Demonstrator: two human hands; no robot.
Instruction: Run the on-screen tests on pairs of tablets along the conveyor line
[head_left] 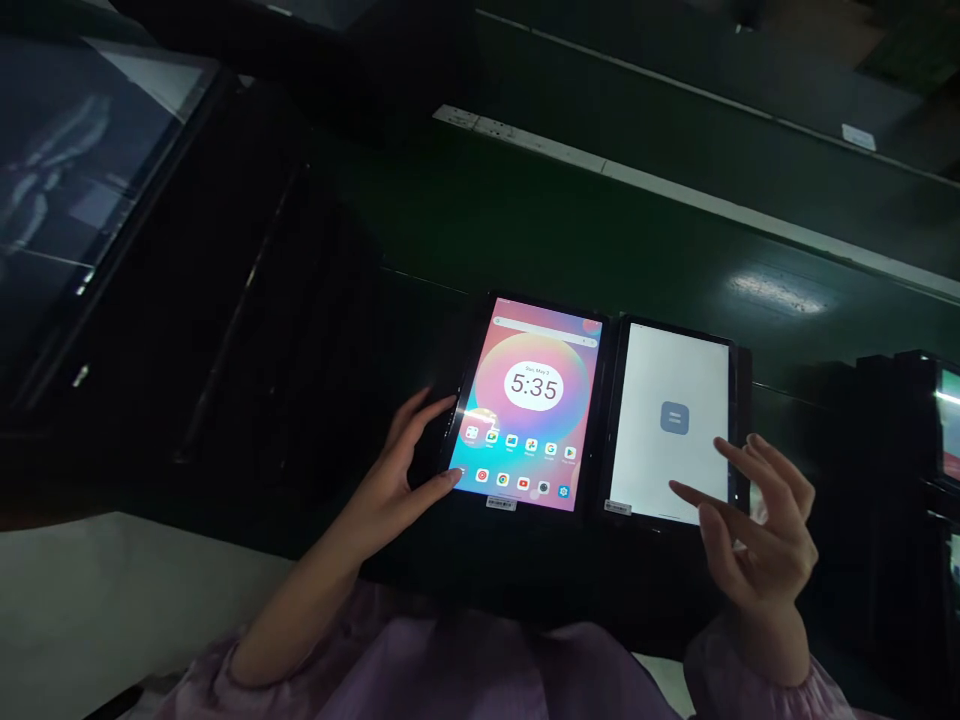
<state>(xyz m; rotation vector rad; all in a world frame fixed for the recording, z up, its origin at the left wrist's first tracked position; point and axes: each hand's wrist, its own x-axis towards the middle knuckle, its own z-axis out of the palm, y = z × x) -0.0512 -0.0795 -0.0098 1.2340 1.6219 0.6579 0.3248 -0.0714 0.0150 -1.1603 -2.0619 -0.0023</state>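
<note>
Two tablets lie side by side in front of me. The left tablet (536, 410) shows a colourful home screen with a clock and rows of app icons. My left hand (394, 480) is at its left edge, fingers apart, with the thumb at the lower left corner and a fingertip by the side. The right tablet (645, 440) has a pale screen with a grey-blue square icon in the middle. Over its lower right part is my right hand (765, 530), fingers spread and holding nothing; the index fingertip is at the screen, though contact cannot be made out.
Small barcode labels (501, 503) stick out below the tablets. A large dark glossy screen (82, 190) stands at the left. More lit devices (949, 420) sit in dark holders at the right edge. A pale strip (637, 175) crosses the dark green work surface (600, 240) beyond.
</note>
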